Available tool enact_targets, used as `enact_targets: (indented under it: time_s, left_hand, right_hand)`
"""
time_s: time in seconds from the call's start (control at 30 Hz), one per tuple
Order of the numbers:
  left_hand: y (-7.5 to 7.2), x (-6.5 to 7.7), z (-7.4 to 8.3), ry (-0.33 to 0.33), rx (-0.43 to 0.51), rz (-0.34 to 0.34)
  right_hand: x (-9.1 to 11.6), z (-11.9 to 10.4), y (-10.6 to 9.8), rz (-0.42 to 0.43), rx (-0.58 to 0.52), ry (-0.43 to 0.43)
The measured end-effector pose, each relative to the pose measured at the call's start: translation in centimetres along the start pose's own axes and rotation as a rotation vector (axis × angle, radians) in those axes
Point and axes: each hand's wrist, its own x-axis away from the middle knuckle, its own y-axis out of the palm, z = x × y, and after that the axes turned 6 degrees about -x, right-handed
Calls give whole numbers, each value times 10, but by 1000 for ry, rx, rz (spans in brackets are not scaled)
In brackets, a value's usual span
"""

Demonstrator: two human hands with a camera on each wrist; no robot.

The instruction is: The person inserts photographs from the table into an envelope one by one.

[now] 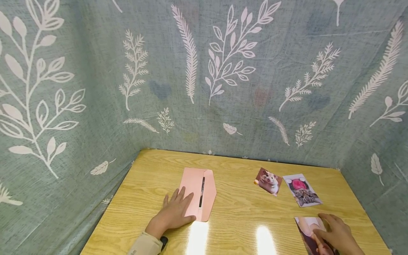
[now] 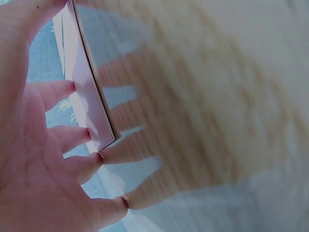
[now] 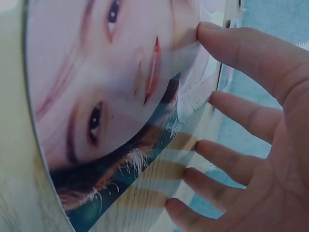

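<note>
Three loose photo prints lie outside the pink envelope, on the right part of the wood-grain table. The envelope is flat on the left part of the table, its flap unfolded toward the right. A dark strip shows in its slot; this is judged to be part of an inserted print, though most of it is hidden and its subject cannot be made out.

Left hand: fingers spread, resting on the envelope's left part, thumb by the near edge; nothing is pinched. Right hand: fingers apart and extended at the portrait print, thumb touching its surface, other fingertips down along its edge and the tabletop. No grip is established, and the print lies on the table.

Farther back, the tabby cat print lies apart from the portrait print. Just beside it, to its left, the pale rodent print sits turned at an angle. Neither is touched by a hand.

Status, as judged: work is partway. Done: the envelope is laid out with its slot accessible, and apparently holds one item. Outstanding: the portrait print is not yet lifted, the other two prints are unhandled, and the flap is not folded over.
</note>
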Motion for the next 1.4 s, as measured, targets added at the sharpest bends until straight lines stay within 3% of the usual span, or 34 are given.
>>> enact_targets:
  time_s: [0.23,0.47,0.77,1.0,1.1,1.3,1.4]
  left_hand:
    - [1,-1,0,-2,-5,0]
    - [0,0,0,1,14,11]
    - [2,0,-1,1,5,11]
    - [1,1,-1,0,13,19]
    - [0,2,0,-1,20,19]
    - [0,1,0,-2,21,13]
    - [1,1,-1,-2,19,14]
  right_hand:
    - [1,-2,-1,-16,-41,61]
    - [3,-5,-2,13,-59,54]
    - [6,-9,-7,35,-221,208]
    - [9,-10,-5,111,-269,155]
    - [8,-12,-4,108,-384,159]
    - [5,-20,3,83,-785,248]
    - [2,-26,3,84,-866,269]
